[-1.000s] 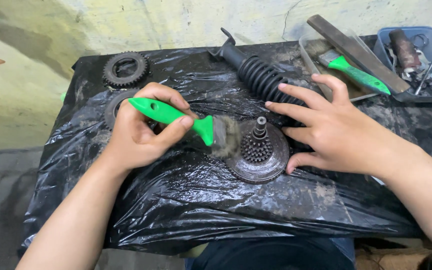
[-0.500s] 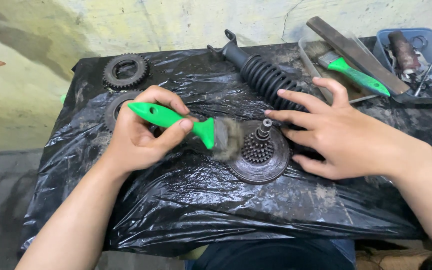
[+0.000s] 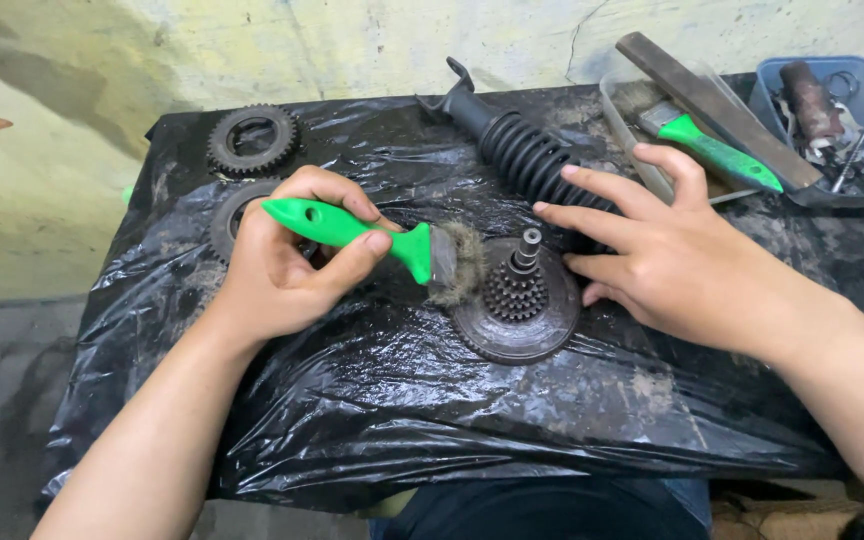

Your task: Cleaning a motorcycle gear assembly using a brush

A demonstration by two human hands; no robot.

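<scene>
My left hand [image 3: 287,255] grips a green-handled paintbrush [image 3: 372,238] whose worn bristles press against the left side of a rusty gear disc [image 3: 518,310] with a toothed hub and short shaft. The disc lies flat on the black plastic sheet [image 3: 432,400] covering the table. My right hand [image 3: 667,255] rests beside the disc on its right, fingers spread and fingertips touching the disc's far rim and a black ribbed shock absorber [image 3: 527,150] behind it.
Two dark gears [image 3: 252,138] lie at the back left, one partly under my left hand. At the back right are a second green-handled brush [image 3: 717,150], a long flat file [image 3: 717,110] and a blue tray [image 3: 837,115] of small tools. A concrete wall stands behind.
The brush has shifted slightly along the disc's left side. My right hand slid a little, fingers staying spread at the disc's far edge.
</scene>
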